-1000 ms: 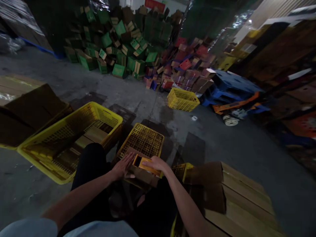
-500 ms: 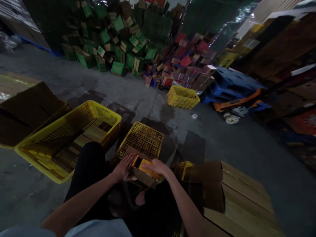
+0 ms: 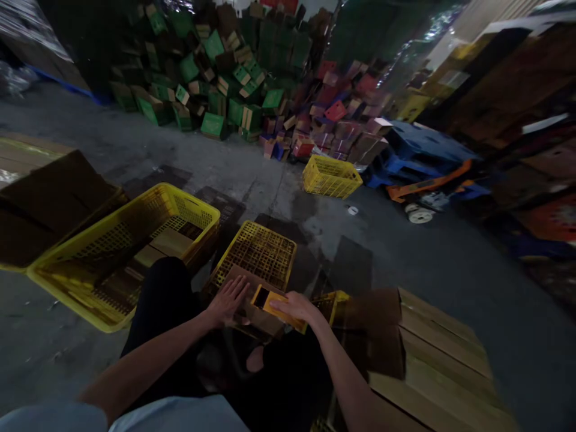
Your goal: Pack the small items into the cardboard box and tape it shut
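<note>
Right hand grips orange handheld tool over the carton at the yellow crate's near end, long axis far-left to near-right, black end toward flattened left hand.

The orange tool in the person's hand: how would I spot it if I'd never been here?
Find the yellow grid-topped crate near the middle of the view, then the brown cardboard box at its near end. Over that box, the right hand grips the orange tool. Its orange body, with a dark patch at one end, sets it apart from the plain brown cardboard.
</note>
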Demonstrator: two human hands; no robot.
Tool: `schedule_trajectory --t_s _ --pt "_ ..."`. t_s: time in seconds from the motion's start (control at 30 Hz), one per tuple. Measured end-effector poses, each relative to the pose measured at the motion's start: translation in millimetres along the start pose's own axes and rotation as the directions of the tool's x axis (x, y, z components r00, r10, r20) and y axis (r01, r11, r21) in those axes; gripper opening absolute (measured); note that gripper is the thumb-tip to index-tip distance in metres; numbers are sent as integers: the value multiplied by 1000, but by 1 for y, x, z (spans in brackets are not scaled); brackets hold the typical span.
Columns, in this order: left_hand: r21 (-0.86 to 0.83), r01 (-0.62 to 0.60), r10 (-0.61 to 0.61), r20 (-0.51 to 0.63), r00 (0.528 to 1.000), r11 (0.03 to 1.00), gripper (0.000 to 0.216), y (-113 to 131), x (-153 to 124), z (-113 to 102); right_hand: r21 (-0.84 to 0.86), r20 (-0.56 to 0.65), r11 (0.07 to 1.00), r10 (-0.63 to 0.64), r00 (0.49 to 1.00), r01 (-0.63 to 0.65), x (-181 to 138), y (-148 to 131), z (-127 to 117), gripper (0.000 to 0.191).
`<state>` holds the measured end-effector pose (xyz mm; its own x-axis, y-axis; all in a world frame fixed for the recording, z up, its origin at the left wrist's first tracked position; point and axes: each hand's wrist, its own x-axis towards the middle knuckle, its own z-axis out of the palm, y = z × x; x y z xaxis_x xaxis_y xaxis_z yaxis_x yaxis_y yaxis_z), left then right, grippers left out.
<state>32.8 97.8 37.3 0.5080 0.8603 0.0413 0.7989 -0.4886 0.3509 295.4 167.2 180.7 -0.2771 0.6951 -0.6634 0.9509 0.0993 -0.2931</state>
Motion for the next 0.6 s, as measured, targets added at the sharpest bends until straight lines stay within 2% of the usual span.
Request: schedule_trajectory --t_s 0.1,0.27,0.33,0.47,0.6 --pt "34 40 -39 -16 999 999 124 9 1 6 -6 0 1000 7 1000 -7 2 -1 0 64" --pt "-10 -40 39 -34 999 999 113 16 1 14 6 6 999 53 999 -53 8 1 4 66" --pt "-34 -36 35 -28 999 999 113 15 3 14 10 5 998 56 998 -56 10 -1 4 66" --pt "-68 13 -10 47 999 998 122 13 8 10 -20 25 997 74 997 -74 16 -9 -1 64" --pt "-76 48 -41 99 994 996 122 16 11 5 -12 39 994 112 993 -112 18 -16 -7 64"
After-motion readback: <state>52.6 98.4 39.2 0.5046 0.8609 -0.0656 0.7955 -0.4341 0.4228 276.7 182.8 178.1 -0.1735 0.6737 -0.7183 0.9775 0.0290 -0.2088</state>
